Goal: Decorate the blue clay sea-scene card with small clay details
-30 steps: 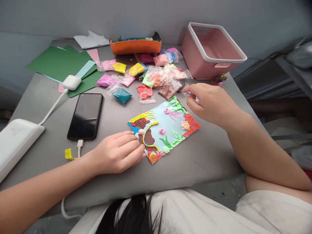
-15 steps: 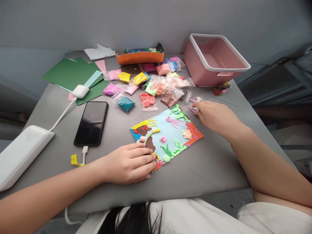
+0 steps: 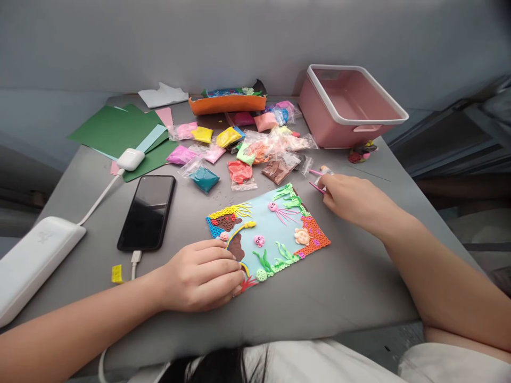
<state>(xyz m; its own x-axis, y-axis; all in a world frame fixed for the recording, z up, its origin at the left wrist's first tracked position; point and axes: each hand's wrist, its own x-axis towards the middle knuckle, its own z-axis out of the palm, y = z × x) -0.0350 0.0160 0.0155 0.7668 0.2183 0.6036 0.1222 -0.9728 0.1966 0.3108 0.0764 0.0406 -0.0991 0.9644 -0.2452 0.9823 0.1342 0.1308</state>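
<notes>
A light blue card [image 3: 267, 229] decorated with coloured clay sea shapes lies on the grey table [image 3: 339, 287] in front of me. My left hand [image 3: 203, 274] rests on the card's near left corner, fingers curled and pressed on it. My right hand [image 3: 351, 199] sits just right of the card's far corner, fingers closed around a thin pink tool [image 3: 317, 187]. A second pink tool [image 3: 319, 172] lies just beyond it.
Several small bags of coloured clay [image 3: 239, 149] are scattered behind the card. A pink bin [image 3: 347, 106] stands at the back right, an orange tray [image 3: 227, 102] at the back. A black phone [image 3: 147, 211], white earbud case [image 3: 131, 158], power bank [image 3: 35, 260] and green paper sheets [image 3: 115, 127] lie left.
My right hand dropped from above the clay bags to the table beside the card and closed on the pink tool. My left hand slid slightly toward the card's near corner.
</notes>
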